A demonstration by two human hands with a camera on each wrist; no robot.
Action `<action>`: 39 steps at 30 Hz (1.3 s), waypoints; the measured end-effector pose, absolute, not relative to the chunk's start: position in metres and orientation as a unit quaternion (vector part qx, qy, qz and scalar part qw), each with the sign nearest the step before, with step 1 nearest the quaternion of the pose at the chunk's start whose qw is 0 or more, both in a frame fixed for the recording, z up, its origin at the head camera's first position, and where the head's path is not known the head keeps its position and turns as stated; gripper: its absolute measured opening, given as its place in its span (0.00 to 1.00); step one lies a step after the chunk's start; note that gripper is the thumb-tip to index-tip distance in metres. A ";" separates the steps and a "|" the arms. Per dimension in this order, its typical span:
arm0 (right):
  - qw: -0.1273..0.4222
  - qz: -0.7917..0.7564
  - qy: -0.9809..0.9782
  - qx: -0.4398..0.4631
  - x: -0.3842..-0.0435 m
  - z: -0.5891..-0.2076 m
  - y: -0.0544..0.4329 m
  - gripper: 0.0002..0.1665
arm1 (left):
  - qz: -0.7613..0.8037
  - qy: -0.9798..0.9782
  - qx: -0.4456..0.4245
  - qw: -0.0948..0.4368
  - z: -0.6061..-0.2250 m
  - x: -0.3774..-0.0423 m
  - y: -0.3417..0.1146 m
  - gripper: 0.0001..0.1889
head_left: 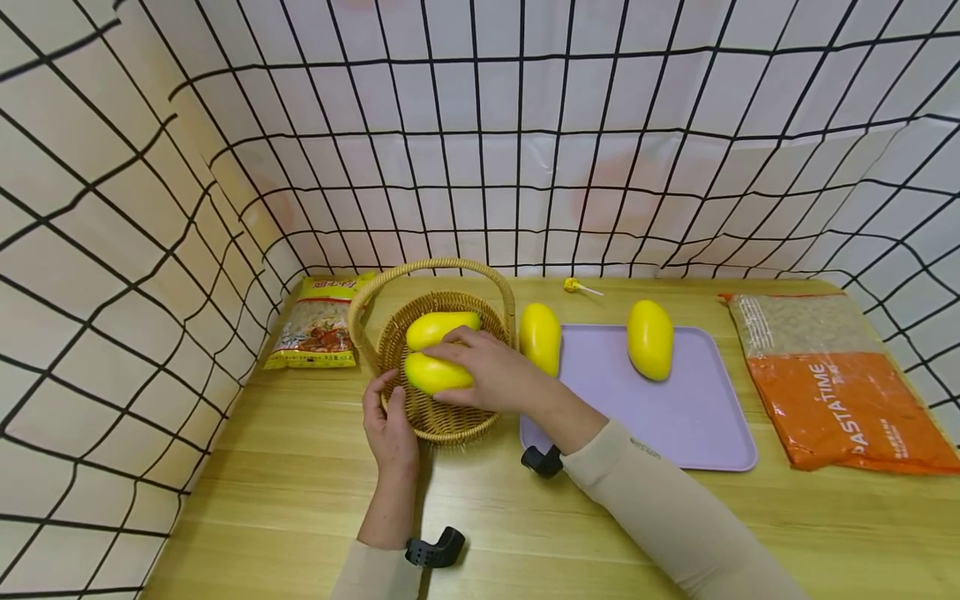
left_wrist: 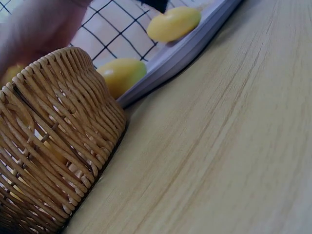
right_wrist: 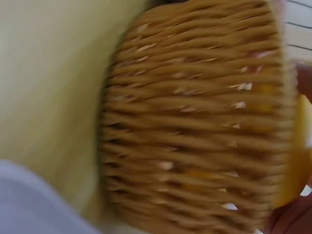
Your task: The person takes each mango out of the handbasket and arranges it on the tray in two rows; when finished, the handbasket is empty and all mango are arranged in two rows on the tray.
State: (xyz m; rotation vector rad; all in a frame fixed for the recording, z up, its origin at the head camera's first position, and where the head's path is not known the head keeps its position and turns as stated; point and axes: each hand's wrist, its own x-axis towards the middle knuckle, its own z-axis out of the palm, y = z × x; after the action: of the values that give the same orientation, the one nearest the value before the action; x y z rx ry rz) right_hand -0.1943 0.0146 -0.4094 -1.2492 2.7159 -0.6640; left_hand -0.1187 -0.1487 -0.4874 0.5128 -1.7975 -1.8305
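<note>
A wicker basket (head_left: 452,433) with a tall arched handle stands on the table, its woven wall (left_wrist: 63,141) close up in the left wrist view. My right hand (head_left: 498,375) reaches over its rim and grips a yellow mango (head_left: 429,375) with a greenish tip, inside the basket. Behind that one, a second mango (head_left: 438,327) lies in the basket. My left hand (head_left: 392,433) holds the basket's near-left side, thumb at the rim. Another mango (head_left: 651,340) lies on a lilac tray (head_left: 637,433); one more mango (head_left: 540,337) lies at the tray's far-left corner.
A yellow food packet (head_left: 315,325) lies left of the basket. At the right is a large orange pasta bag (head_left: 847,392). A yellow lollipop (head_left: 573,285) lies behind the tray. Black wire grid panels (head_left: 480,133) stand around the back and sides.
</note>
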 end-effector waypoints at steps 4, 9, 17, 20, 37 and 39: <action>0.027 -0.246 0.873 -0.420 -0.185 -0.395 0.019 0.37 | -0.676 -0.662 0.193 0.259 -0.487 -0.119 -0.149 0.14; 0.023 -0.278 0.863 -0.421 -0.172 -0.379 0.034 0.31 | -0.676 -0.663 0.189 0.260 -0.488 -0.119 -0.148 0.14; 0.076 -0.324 0.853 -0.402 -0.156 -0.378 0.072 0.32 | -0.680 -0.660 0.193 0.256 -0.489 -0.117 -0.149 0.15; 0.098 -0.333 0.855 -0.385 -0.151 -0.379 0.088 0.34 | -0.682 -0.657 0.194 0.256 -0.489 -0.117 -0.149 0.16; 0.095 -0.386 0.872 -0.286 -0.137 -0.373 0.178 0.36 | -0.688 -0.652 0.186 0.260 -0.488 -0.118 -0.148 0.16; 0.071 -0.422 0.860 -0.278 -0.138 -0.372 0.185 0.33 | -0.688 -0.651 0.186 0.260 -0.488 -0.118 -0.148 0.16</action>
State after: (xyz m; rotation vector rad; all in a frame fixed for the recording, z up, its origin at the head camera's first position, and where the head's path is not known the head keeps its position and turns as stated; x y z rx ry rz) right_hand -0.1380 0.1849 -0.3718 -0.8350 2.5859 -1.2699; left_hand -0.1178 -0.1476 -0.4879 0.5045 -1.7641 -1.8628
